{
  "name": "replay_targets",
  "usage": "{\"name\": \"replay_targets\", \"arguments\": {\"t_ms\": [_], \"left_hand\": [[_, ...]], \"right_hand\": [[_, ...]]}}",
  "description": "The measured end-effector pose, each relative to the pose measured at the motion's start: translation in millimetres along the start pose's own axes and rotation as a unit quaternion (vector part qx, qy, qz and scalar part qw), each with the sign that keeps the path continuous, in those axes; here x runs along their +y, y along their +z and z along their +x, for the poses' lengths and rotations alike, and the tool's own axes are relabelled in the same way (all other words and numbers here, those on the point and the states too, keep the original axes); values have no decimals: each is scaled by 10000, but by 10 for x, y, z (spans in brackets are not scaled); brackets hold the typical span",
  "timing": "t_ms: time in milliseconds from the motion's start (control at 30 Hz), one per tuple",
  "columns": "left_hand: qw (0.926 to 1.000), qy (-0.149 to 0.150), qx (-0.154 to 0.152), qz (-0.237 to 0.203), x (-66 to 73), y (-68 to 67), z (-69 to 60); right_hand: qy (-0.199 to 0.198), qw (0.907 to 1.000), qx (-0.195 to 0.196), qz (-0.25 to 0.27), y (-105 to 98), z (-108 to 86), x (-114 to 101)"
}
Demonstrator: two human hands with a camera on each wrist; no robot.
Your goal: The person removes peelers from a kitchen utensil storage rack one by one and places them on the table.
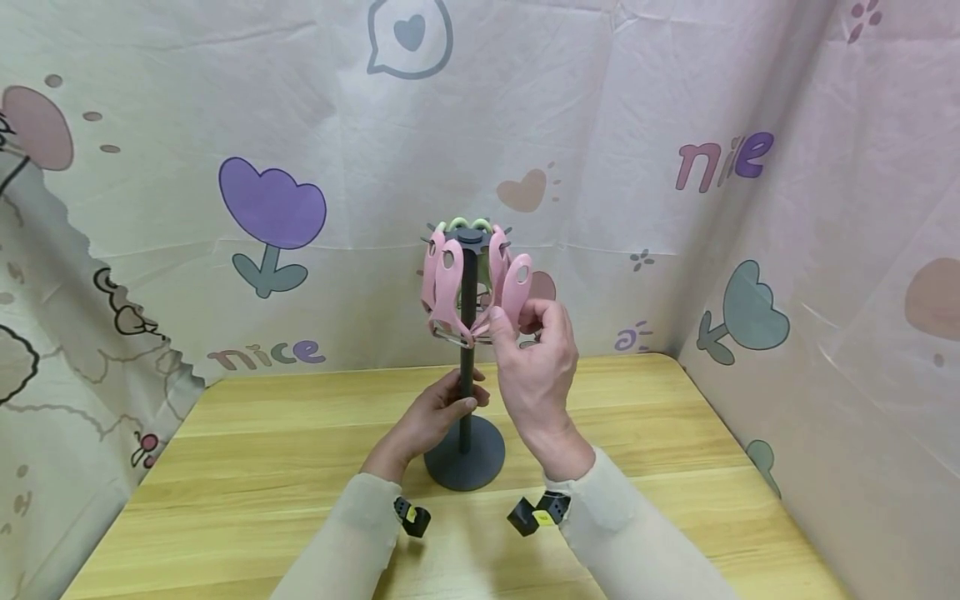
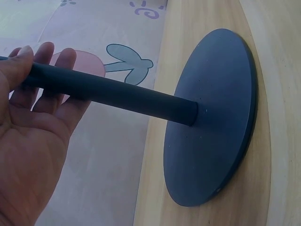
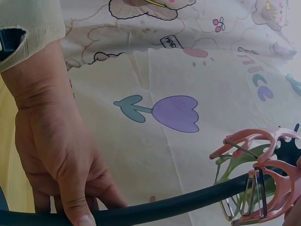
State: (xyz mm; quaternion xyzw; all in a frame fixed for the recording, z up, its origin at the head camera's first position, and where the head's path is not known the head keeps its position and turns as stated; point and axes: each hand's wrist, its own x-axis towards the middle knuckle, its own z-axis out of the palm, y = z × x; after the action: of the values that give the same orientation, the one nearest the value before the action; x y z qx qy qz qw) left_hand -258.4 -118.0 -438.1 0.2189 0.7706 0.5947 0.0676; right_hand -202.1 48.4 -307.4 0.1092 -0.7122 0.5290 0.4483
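Observation:
A dark display stand (image 1: 467, 360) with a round base (image 2: 211, 117) stands upright on the table. Pink peelers (image 1: 447, 279) hang by their handle holes around its top, with light green peelers (image 1: 459, 223) behind them. My left hand (image 1: 426, 425) grips the pole between top and base, thumb in front and fingers behind. On the right side of the ring, my right hand (image 1: 536, 367) pinches a pink peeler (image 1: 517, 283) between thumb and fingers. Whether that peeler's hole sits on a hook cannot be made out. Metal blades (image 3: 254, 197) point downward below the handles.
The wood-grain table (image 1: 315, 467) carries the stand near its middle. A printed cloth (image 1: 375, 167) closes off the back and both sides. Small black wrist devices (image 1: 540, 512) sit at the cuffs.

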Motion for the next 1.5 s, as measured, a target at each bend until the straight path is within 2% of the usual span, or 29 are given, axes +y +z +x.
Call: {"name": "replay_targets", "arguments": {"t_ms": [433, 933, 1167, 1500], "left_hand": [[9999, -100, 0, -98, 2, 2, 1], [9997, -154, 60, -176, 18, -2, -4], [9994, -165, -39, -307, 12, 0, 14], [9982, 5, -158, -579, 10, 6, 18]], "right_hand": [[463, 9989, -25, 39, -65, -16, 44], [376, 9989, -154, -219, -214, -18, 213], [389, 9983, -195, -398, -288, -43, 358], [473, 9953, -188, -823, -362, -96, 607]]}}
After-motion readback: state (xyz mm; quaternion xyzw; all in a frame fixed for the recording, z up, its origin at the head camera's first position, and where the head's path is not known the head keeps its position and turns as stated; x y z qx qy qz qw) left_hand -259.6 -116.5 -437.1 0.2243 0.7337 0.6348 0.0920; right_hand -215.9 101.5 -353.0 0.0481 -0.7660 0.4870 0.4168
